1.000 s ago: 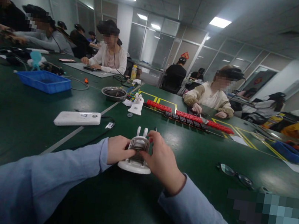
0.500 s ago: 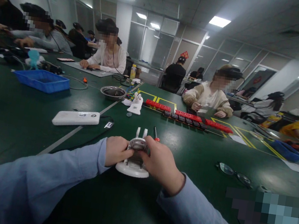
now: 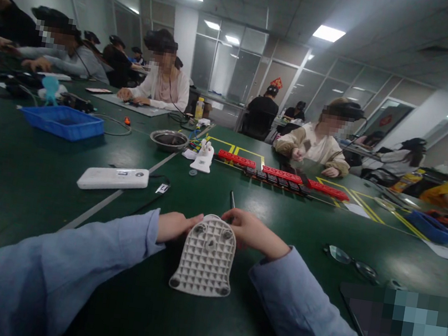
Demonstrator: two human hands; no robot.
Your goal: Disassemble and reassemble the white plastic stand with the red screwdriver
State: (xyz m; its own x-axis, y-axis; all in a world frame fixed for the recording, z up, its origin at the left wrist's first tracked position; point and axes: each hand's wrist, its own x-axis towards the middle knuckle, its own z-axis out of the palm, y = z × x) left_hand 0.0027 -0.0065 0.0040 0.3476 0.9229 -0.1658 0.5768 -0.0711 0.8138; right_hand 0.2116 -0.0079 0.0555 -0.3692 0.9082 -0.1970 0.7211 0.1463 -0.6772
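Both hands hold a white plastic base (image 3: 206,266), tipped so its ribbed underside faces me. That underside has a grid of square pockets, dark round pads near its corners and a small hole near the top. My left hand (image 3: 176,226) is closed on its upper left edge, the thumb along the side. My right hand (image 3: 255,234) grips the upper right edge, with the fingers partly hidden behind it. Just beyond the right fingers lies a screwdriver (image 3: 232,199), only its metal shaft showing.
On the green table lie a white oblong device (image 3: 113,179), a blue tray (image 3: 64,123), a metal bowl (image 3: 169,138) and a white stand (image 3: 203,157). Red strips (image 3: 282,174) run across the middle. Eyeglasses (image 3: 351,262) rest at right. Several people sit around.
The white base has been tilted over, from its upper side with two prongs to its ribbed underside facing me. Both hands have shifted their hold along its edges.
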